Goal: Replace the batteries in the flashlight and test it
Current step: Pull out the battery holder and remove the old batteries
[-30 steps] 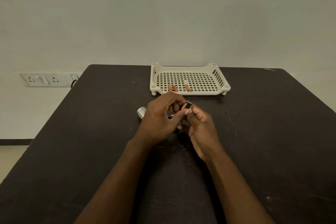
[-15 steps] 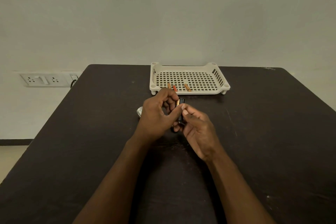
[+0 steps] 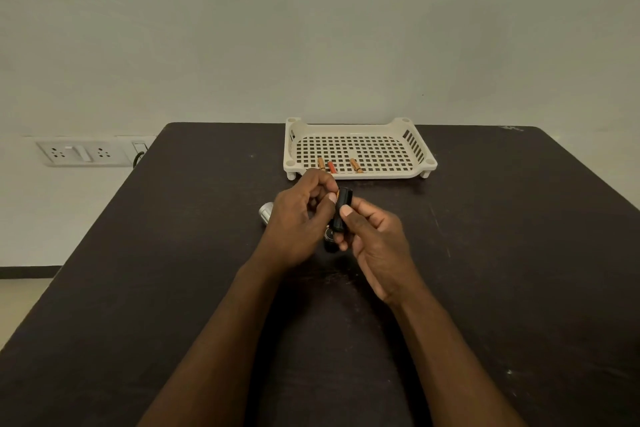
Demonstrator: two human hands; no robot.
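Observation:
My right hand point(image 3: 375, 243) grips a black cylindrical battery holder point(image 3: 343, 207), tilted nearly upright above the dark table point(image 3: 502, 253). My left hand point(image 3: 296, 225) pinches a small orange battery point(image 3: 337, 191) against the holder's upper left side; only a sliver of it shows. The silver flashlight body point(image 3: 266, 213) lies on the table behind my left hand, mostly hidden. A dark round part point(image 3: 330, 238) lies under my fingers. Three orange and red batteries point(image 3: 331, 166) lie at the front of the cream tray point(image 3: 412, 142).
The perforated tray stands at the table's far edge against the wall. A switch and socket plate point(image 3: 81, 152) with a black cable is on the wall to the left, beyond the table's left edge.
The black holder has turned more upright in my right hand. The orange battery in my left fingers has moved against its side, and less of it shows now.

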